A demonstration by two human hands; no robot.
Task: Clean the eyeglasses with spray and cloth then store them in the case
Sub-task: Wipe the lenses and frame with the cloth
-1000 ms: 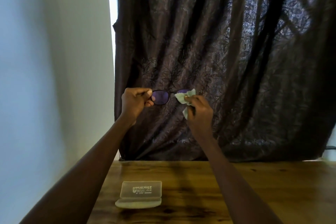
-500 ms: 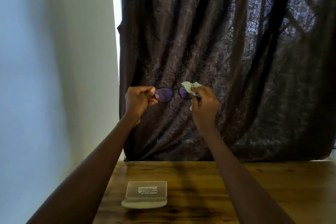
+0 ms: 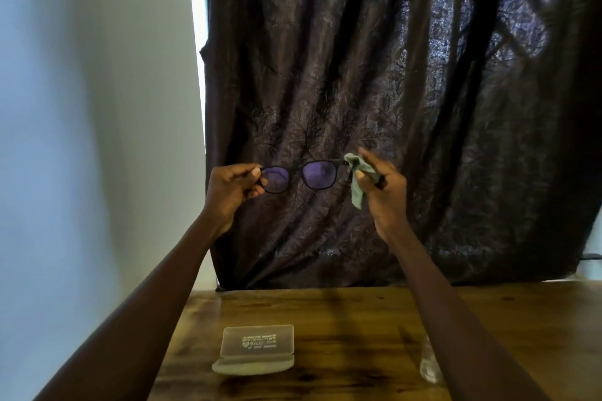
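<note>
Dark-framed eyeglasses point(image 3: 301, 175) with purple-tinted lenses are held up in the air in front of the curtain. My left hand point(image 3: 229, 189) pinches their left end. My right hand point(image 3: 382, 187) holds a pale green cloth point(image 3: 357, 177) at the frame's right end, beside the right lens. Both lenses are uncovered. The translucent glasses case point(image 3: 257, 347) lies open on the wooden table point(image 3: 342, 329) below, its lid up. A clear spray bottle point(image 3: 429, 365) shows partly beside my right forearm, mostly hidden.
A dark brown curtain point(image 3: 391, 91) hangs behind the table. A pale wall point(image 3: 91, 107) fills the left side. The table's left edge runs diagonally near my left arm.
My right hand with the cloth has slid off the right lens to the frame's outer end, so that lens now shows fully. The glasses sit slightly wider apart between my hands.
</note>
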